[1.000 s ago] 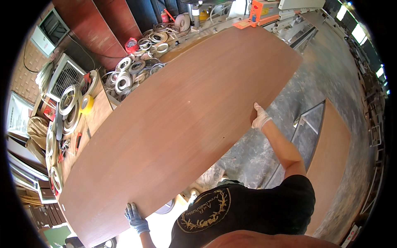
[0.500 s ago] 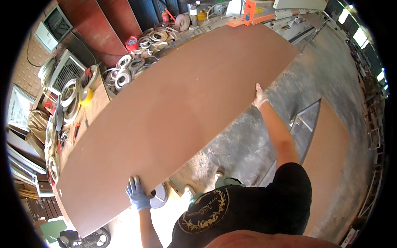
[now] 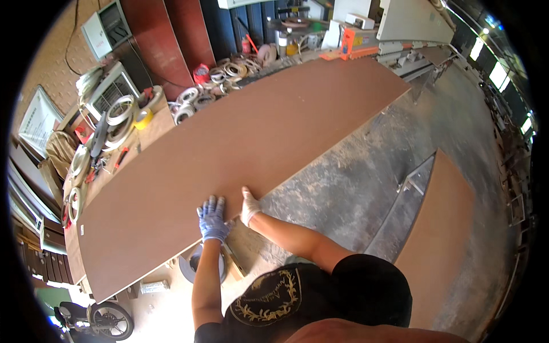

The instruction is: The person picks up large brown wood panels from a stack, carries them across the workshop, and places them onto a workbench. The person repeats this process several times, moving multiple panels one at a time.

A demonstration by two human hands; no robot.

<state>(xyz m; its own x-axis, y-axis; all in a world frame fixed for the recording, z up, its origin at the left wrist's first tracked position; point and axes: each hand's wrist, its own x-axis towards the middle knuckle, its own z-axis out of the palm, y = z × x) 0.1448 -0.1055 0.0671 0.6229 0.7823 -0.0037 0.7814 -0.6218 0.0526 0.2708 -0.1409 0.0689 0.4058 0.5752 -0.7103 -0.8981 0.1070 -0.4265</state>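
A large brown board (image 3: 229, 154) lies flat across the workbench, its near edge running diagonally in front of me. My left hand (image 3: 213, 222), in a blue-grey glove, rests palm down near that edge with its fingers stretched out. Close beside it on the right, my right hand (image 3: 249, 208), in a pale glove, holds the board's edge. Its thumb is on top, and the other fingers are largely hidden at the edge.
Rolls of edge banding (image 3: 185, 103) crowd the far side of the bench. An orange machine part (image 3: 354, 44) stands by the board's far end. Another brown panel (image 3: 437, 228) is at the right. A grey disc-shaped object (image 3: 189, 267) sits below the near edge, and a motorcycle (image 3: 106, 320) stands lower left.
My right hand has come left along the board's edge, from its far part to beside my left hand. My left hand now lies further right and up. The view has shifted.
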